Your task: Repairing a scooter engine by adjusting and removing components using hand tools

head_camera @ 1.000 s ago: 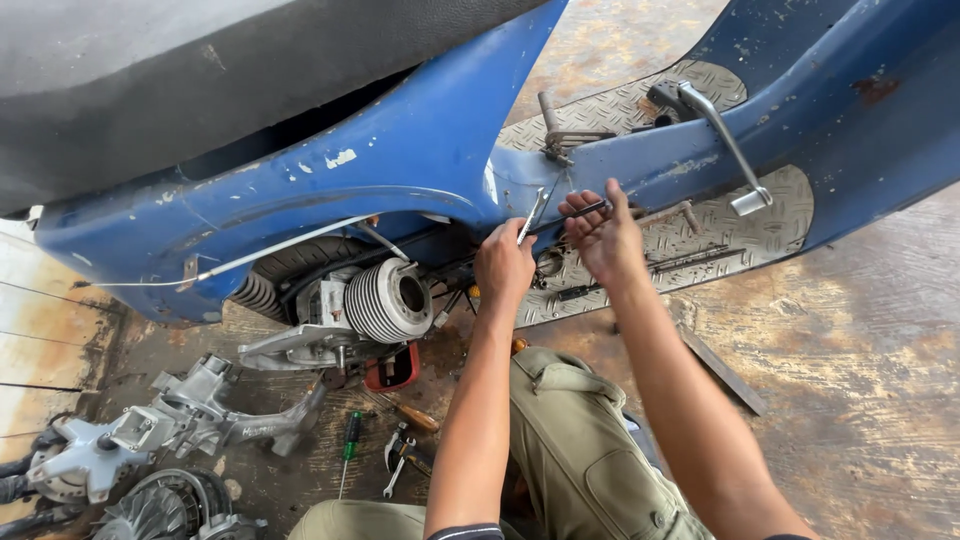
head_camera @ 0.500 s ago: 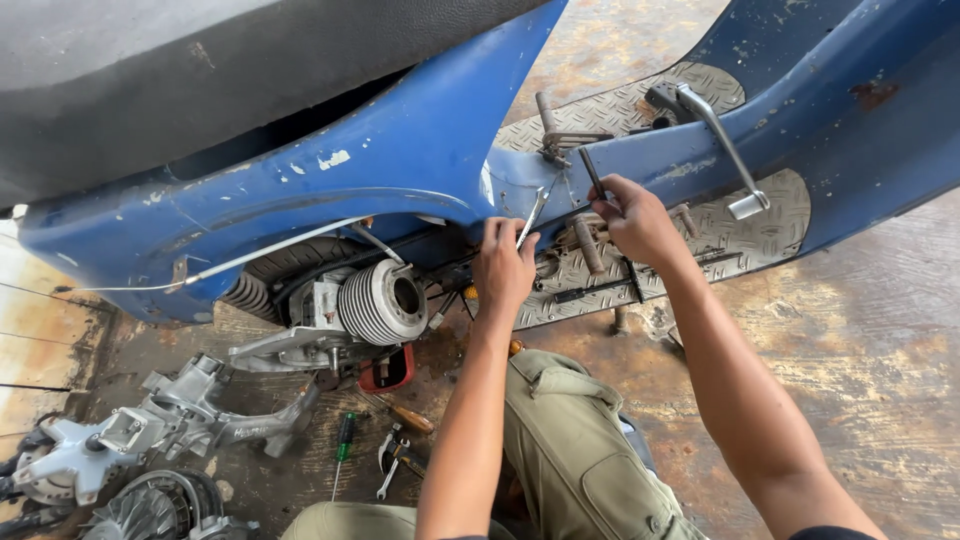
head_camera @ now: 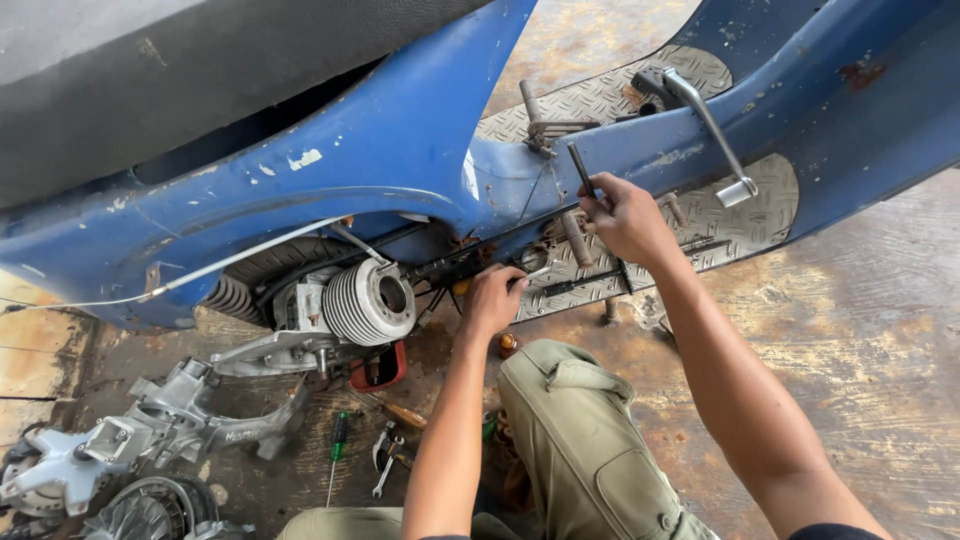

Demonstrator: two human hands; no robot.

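Right hand [head_camera: 625, 215] has climbed toward 12 o'clock since a second ago, from beside the left hand to the lower edge of the blue painted scooter body [head_camera: 400, 130]. Its fingers are clamped on a slim dark metal rod-shaped tool [head_camera: 582, 168], which now stands nearly upright against the body's edge, above the grey checker-plate footboard [head_camera: 770, 195]. Left hand [head_camera: 493, 298] has barely shifted; it is closed on a small silvery metal part [head_camera: 537, 272] at the underside, at 3 o'clock from the ribbed silver engine cylinder [head_camera: 368, 303]. Judged: the work under the body looks mid-way, the tool repositioned. Green-handled screwdriver [head_camera: 337, 440] lies on the floor at 7 o'clock.
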